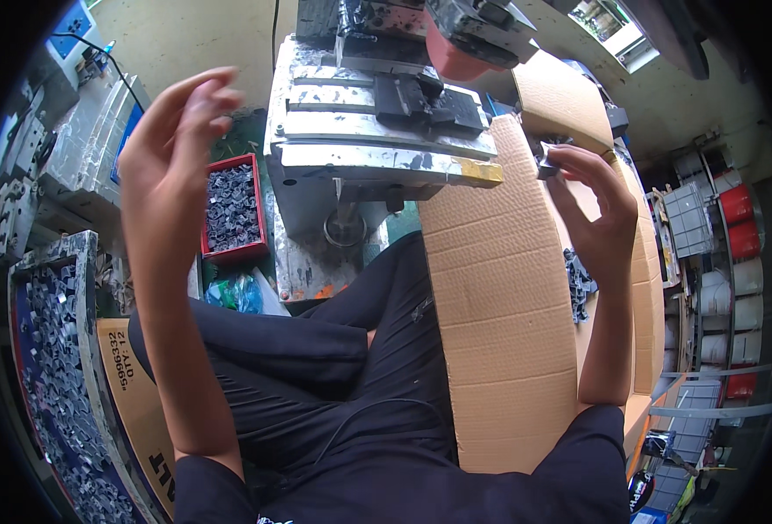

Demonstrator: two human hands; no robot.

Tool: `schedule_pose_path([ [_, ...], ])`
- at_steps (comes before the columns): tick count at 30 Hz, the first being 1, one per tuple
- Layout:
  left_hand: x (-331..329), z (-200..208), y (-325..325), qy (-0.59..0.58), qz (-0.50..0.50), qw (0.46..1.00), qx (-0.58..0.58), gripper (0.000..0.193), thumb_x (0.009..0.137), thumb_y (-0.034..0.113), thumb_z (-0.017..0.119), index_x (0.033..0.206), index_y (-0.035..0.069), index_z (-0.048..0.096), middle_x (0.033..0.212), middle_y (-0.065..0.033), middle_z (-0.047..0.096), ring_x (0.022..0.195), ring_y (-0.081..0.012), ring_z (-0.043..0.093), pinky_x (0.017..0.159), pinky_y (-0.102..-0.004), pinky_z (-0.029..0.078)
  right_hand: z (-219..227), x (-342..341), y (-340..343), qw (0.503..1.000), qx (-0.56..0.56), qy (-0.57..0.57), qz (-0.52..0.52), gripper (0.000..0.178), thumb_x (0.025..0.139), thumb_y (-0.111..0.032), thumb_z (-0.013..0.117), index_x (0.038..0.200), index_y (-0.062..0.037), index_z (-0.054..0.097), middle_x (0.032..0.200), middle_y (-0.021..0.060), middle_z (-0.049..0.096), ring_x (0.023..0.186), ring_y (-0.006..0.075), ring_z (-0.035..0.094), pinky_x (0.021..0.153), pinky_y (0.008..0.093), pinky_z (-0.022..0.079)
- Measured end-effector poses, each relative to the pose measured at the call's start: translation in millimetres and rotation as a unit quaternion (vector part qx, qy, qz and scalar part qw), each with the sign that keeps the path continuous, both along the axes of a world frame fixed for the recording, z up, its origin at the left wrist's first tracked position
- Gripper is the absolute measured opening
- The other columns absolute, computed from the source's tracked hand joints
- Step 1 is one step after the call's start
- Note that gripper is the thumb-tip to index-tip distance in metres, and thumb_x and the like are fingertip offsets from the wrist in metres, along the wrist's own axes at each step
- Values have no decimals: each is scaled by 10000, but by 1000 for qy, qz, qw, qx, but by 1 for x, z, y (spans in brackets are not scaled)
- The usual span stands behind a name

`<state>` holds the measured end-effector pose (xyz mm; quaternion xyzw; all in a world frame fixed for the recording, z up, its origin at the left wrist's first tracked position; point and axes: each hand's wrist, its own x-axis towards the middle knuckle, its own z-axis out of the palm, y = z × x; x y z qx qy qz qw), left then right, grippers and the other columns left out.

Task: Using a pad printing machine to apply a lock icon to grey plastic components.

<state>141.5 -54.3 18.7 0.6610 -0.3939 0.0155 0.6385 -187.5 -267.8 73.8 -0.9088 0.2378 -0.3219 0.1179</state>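
Small grey part (545, 161) is pinched in the right hand (610, 212), right of the worktop's (342, 127) front right corner, long axis unclear; left hand (169, 144), farther, off the left edge, loosely curled, blurred, can't tell if gripping.

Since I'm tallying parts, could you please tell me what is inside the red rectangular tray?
The tray holds piled, small dark-grey parts; they hide whatever lies beneath.
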Motion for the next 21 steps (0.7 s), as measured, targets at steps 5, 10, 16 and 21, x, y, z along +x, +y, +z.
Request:
schedule_pose_path([
  [5,-36,29,-59,-114,-124,983,68,269,1052,177,661,1268,56,766,1151,-118,795,1010,-218,745,885,-377,575,7,60,15,994,-39,-25,100,284,898,-6,796,1175,-67,795,1174,126,800,1129,238,762,992,369,590],
  [10,-38,1,-97,-237,-52,969,47,209,1016,155,653,1165,51,758,1132,-151,745,1039,-360,697,972,-418,533,-6,91,-3,992,22,-41,116,272,896,30,776,1159,-39,770,1198,124,796,1137,234,761,997,364,583],
  [16,-43,6,-88,-138,-86,983,80,246,1003,216,684,1203,95,761,1148,-137,746,1114,-335,687,995,-418,530,-8,103,-8,991,3,-18,133,248,929,59,733,1156,-39,751,1228,132,788,1175,225,748,999,357,581],
  [21,-43,2,-89,-171,-63,982,48,261,981,203,648,1109,5,762,1076,-192,743,1097,-375,681,1016,-458,518,-6,113,-5,990,13,-9,140,217,958,54,709,1148,-42,745,1236,144,782,1222,241,728,1010,362,577],
])
